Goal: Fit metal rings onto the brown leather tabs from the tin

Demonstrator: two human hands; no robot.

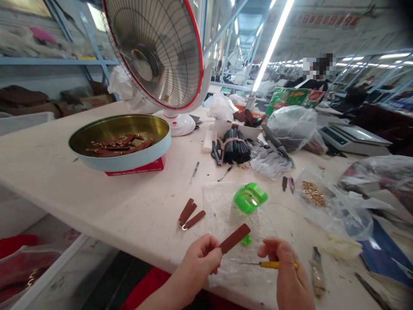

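Observation:
My left hand [204, 258] is closed on one end of a brown leather tab [236, 238], pinching it between thumb and fingers so that it points up to the right. A small metal piece may sit at the pinched end, mostly hidden. My right hand [287, 269] grips a yellow-handled awl [269, 265], its thin dark tip pointing left toward my left hand. More brown leather tabs [195, 219] lie to the left, one with a gold ring. Above the hands a green plastic box [250, 198] rests on a clear plastic sheet [219, 196].
At the left a round tin [119, 162] of brown tabs stands on a red box [138, 168], with a large fan [185, 122] behind. Gold rings [312, 193] lie in a plastic bag at right, near a knife-like tool [318, 275] and a scale [355, 137]. Black strips [237, 148] are bundled at the back.

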